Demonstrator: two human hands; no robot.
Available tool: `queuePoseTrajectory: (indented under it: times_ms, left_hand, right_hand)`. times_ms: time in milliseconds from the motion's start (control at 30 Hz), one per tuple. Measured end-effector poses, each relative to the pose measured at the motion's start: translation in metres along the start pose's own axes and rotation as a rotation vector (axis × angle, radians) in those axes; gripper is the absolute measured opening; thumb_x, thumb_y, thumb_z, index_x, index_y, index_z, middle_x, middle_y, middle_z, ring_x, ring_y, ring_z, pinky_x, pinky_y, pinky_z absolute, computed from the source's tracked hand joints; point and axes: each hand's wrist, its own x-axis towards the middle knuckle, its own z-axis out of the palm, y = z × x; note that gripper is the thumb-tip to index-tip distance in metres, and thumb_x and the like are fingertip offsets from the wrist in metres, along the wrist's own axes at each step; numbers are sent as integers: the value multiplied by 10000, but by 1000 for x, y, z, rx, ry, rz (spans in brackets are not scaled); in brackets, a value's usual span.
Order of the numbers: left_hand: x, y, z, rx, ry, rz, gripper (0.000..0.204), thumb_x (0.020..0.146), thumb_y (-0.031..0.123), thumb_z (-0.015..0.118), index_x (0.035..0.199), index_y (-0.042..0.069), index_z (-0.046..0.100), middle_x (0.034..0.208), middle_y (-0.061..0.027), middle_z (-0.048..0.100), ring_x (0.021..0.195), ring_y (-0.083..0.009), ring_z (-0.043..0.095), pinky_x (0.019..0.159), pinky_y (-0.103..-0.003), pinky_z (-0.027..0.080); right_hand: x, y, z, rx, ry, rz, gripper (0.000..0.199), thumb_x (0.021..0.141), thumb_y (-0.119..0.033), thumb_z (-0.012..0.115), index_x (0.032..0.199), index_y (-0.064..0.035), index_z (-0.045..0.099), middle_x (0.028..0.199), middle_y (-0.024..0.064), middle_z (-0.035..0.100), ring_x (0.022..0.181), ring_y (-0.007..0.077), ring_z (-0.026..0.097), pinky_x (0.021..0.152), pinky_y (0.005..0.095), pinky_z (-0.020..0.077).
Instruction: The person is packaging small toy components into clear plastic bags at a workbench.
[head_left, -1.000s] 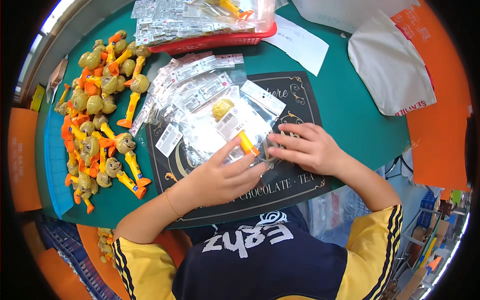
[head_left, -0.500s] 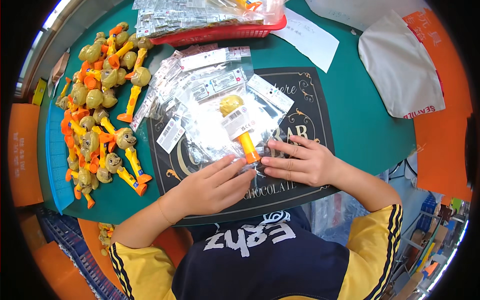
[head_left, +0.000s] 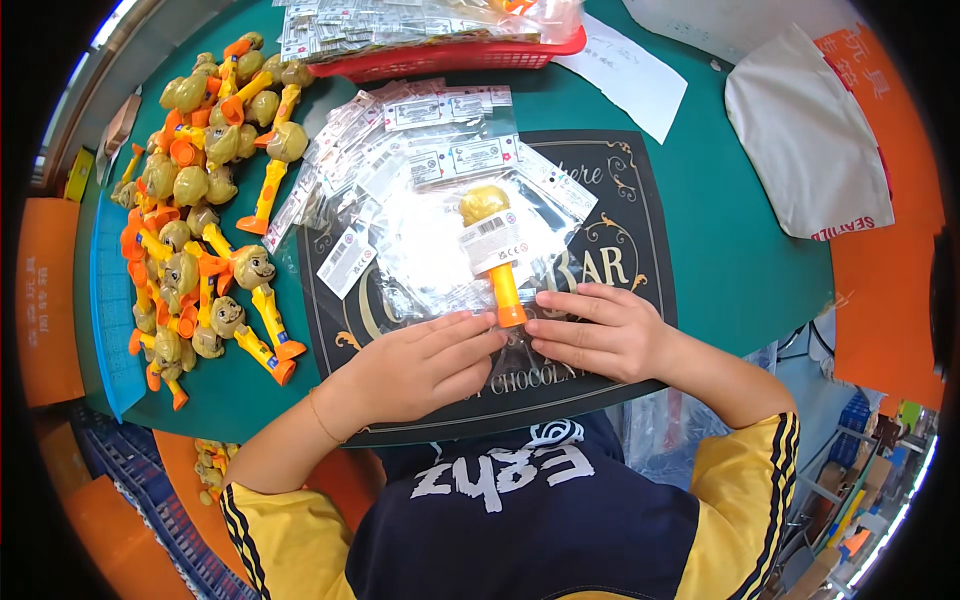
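A figure-headed toy stick (head_left: 508, 285) with a golden head and a yellow-orange handle lies inside a clear plastic bag (head_left: 445, 285), head pointing away from me. A white barcode label (head_left: 489, 243) crosses its middle. My left hand (head_left: 425, 362) lies flat at the bag's near end, fingers stretched out and close together, their tips beside the orange base. On the other side of the base, my right hand (head_left: 605, 332) rests with its fingers extended and slightly apart. The bag's near edge is partly hidden by my hands.
Beyond it, more clear bags with printed headers (head_left: 430, 112) overlap in a pile. A red basket (head_left: 450, 62) of packed bags stands at the back. Loose toys (head_left: 190, 185) heap by a blue tray (head_left: 112, 330) at left. Beneath the bags lies a black printed mat (head_left: 640, 240).
The left hand's fingers have flattened and drawn closer together beside the toy's base. The right hand stays nearly in place. The whole view has shifted slightly.
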Motion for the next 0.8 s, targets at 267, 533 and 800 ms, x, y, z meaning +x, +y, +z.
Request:
queuePoseTrajectory:
  times_ms: [267, 533, 800]
  left_hand:
    - [-1, 11, 3, 304, 165, -55, 140, 836, 165, 663, 976, 160, 656, 1215, -13, 623, 1077, -186, 596, 964, -362, 487]
    - [-4, 10, 5, 305, 143, -37, 256, 775, 154, 721, 1029, 186, 708, 1092, 38, 639, 861, -157, 557, 780, -327, 458]
    - [-10, 11, 1, 255, 70, -2, 105, 766, 137, 677, 863, 146, 639, 1169, 9, 651, 888, -167, 572, 731, -301, 469]
  right_hand:
    - [1, -8, -4, 14, -31, 34, 275, 898, -136, 584, 1135, -122, 722, 1268, 39, 685, 1272, 265, 594, 1072, 428, 392]
    - [-4, -8, 5, 84, 120, 196, 282, 810, -123, 655, 1076, -118, 750, 1221, 38, 698, 1176, 281, 623, 1020, 445, 418]
    - [-5, -8, 2, -16, 43, 120, 271, 779, -127, 673, 1036, -124, 758, 1182, 2, 709, 1180, 249, 621, 962, 413, 432]
